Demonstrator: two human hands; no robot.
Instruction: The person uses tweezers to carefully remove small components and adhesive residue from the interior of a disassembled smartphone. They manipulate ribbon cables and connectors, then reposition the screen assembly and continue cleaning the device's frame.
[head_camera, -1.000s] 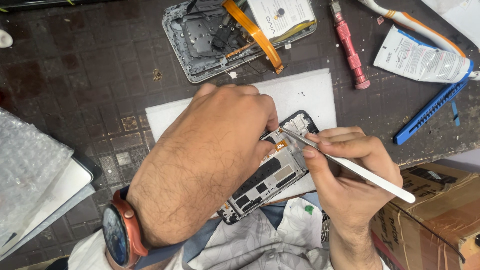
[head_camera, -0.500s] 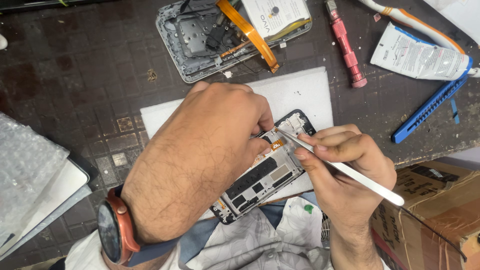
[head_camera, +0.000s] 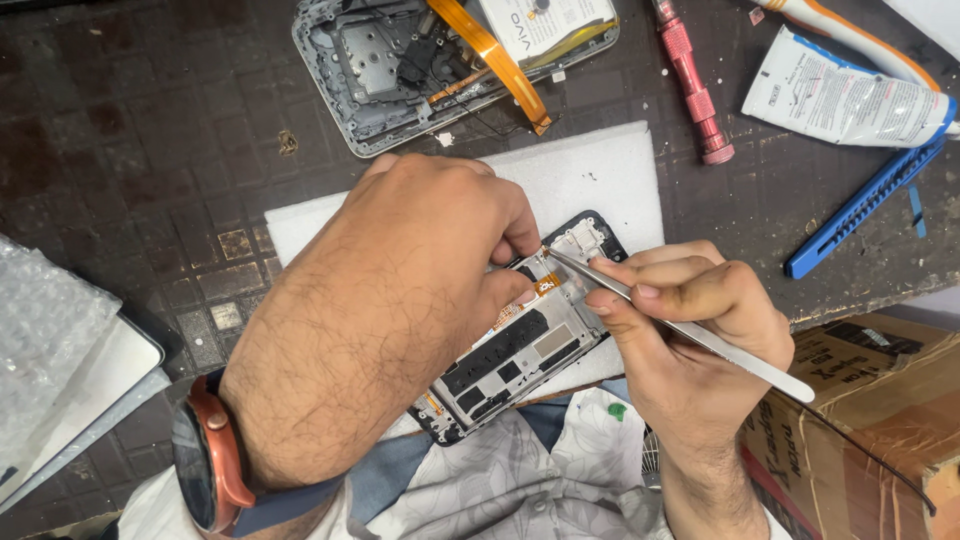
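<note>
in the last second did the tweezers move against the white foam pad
No. The tweezers keep their tip at the opened phone's upper end on the white foam pad; only the camera shifted.

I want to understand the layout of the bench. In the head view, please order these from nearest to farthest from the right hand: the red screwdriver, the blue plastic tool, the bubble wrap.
Measured from the right hand:
1. Blue plastic tool, just up and to the right of it.
2. Red screwdriver, above it, near the top edge.
3. Bubble wrap, at the far left edge, beyond the left hand.
</note>
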